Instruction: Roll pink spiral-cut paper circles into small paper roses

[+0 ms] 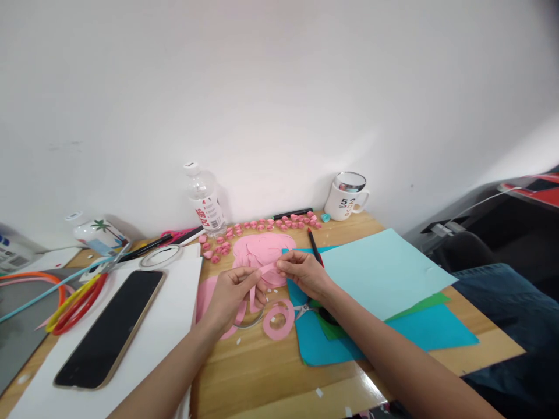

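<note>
1. Through the head camera I see the pink paper strip (268,268) just below the centre of the frame, stretched between two hands above the table (253,378).
2. I see the left hand (229,298) pinching the strip's left end between thumb and fingers; a pink length hangs below those fingers, though I can't tell whether it is the same strip.
3. The right hand (308,274) grips the other end with thumb and fingertips.
4. Right behind the hands, at the centre, I have a pile of pink paper pieces (264,241), overlapping one another.
5. Just below the hands I make out a pink paper ring (277,334) lying flat, with small scissors (302,311) beside it on the right.
6. Above the pile, small pink curls (225,247) form a bent row, running from the bottle (209,212) toward the mug (340,203); a teal curl (325,217) sits next to the mug.
7. On the right side of the frame, a pale blue sheet (384,273) overlies green paper (421,305) and darker blue paper (437,330).
8. At lower left I find a phone (111,329) on white paper (170,326), near scissors with red and yellow handles (82,302).
</note>
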The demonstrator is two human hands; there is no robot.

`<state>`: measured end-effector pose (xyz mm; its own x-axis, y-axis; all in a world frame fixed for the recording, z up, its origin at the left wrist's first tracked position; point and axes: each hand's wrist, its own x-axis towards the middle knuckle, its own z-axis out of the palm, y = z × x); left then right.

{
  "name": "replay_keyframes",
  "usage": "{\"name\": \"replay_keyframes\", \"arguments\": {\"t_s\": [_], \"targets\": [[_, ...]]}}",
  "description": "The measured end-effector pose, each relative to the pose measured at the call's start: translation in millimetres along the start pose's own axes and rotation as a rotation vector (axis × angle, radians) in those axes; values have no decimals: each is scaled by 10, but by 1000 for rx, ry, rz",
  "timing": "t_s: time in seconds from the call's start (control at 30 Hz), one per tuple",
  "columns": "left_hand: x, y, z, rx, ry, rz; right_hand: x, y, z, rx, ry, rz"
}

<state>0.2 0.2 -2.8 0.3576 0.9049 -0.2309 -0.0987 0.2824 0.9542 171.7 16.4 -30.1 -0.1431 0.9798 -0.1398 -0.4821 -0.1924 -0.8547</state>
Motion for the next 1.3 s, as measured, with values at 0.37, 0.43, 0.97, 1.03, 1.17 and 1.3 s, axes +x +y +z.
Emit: {"name": "replay_keyframes", "arguments": {"t_s": [0.37, 0.43, 0.97, 1.03, 1.17, 1.3], "targets": [[-2, 22, 7, -3, 18, 16, 40, 42, -41, 63, -6, 37], [0, 18, 6, -3, 17, 18, 42, 47, -53, 59, -2, 43], [0, 9, -2, 10, 9, 17, 12, 13, -11, 43, 27, 3], [-3, 8, -4, 3, 11, 15, 12, 8, 2, 74, 43, 8], [-12, 21, 4, -8, 6, 16, 15, 12, 2, 72, 55, 21], [-13, 30, 13, 11, 6, 0, 29, 28, -32, 36, 67, 17]]}}
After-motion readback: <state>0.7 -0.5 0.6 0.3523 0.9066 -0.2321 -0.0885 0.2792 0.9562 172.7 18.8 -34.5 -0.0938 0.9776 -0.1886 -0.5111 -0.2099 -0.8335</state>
